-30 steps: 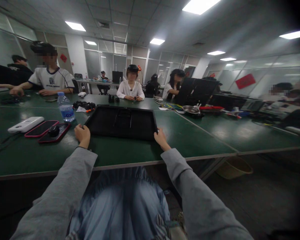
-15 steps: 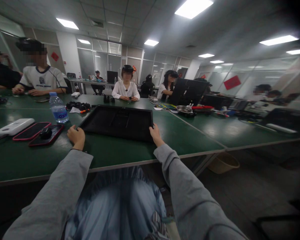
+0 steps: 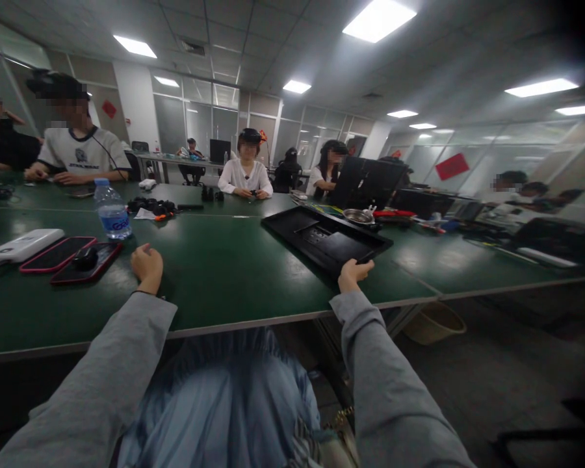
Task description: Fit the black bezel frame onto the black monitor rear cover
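Gripping a flat, black, oblong tray [image 3: 329, 244] over the shiny green table [image 3: 209, 260] by its near short end, with the curled bare right hand [image 3: 355, 275]. Slanting longways away to the left; well apart from the half-curled, empty left hand [image 3: 147, 264].

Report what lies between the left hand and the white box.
In the head view, a red-edged phone lies beside the white box, then, nearer the left hand, a second phone with a small black object on it.
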Available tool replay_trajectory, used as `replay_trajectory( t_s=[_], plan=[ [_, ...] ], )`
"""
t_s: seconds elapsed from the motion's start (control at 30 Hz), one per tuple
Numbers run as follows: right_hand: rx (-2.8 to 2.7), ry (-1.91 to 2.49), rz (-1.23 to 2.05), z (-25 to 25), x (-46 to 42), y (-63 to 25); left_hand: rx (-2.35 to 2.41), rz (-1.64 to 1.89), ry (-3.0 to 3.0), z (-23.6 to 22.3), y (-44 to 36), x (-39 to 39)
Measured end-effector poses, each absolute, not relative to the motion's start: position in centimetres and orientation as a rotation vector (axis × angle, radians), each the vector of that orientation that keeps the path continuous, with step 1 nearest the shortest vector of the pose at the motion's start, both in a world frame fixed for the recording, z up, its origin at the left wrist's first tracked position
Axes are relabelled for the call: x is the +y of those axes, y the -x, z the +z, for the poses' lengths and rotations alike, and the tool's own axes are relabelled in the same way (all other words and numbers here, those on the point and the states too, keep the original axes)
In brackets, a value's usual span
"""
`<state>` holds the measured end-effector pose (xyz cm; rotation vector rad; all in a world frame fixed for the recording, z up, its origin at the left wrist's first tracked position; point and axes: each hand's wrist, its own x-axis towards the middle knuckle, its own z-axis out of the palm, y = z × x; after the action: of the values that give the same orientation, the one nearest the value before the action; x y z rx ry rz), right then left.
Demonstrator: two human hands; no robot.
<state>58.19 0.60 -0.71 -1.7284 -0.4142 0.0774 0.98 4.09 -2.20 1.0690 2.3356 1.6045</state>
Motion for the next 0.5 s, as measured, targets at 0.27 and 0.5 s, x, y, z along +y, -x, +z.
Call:
replay_trajectory(
  t_s=[0.27,0.5],
  plan=[
    [-0.287,1.933,0.030,1.1,-1.3,-59.0,2.319,1.616,-1.072,-2.1,-1.0,3.9],
    [-0.884,1.826,-0.225,1.7,-3.8,-58.6,2.284,1.609,-1.071,-1.5,-1.5,3.3]
  ],
)
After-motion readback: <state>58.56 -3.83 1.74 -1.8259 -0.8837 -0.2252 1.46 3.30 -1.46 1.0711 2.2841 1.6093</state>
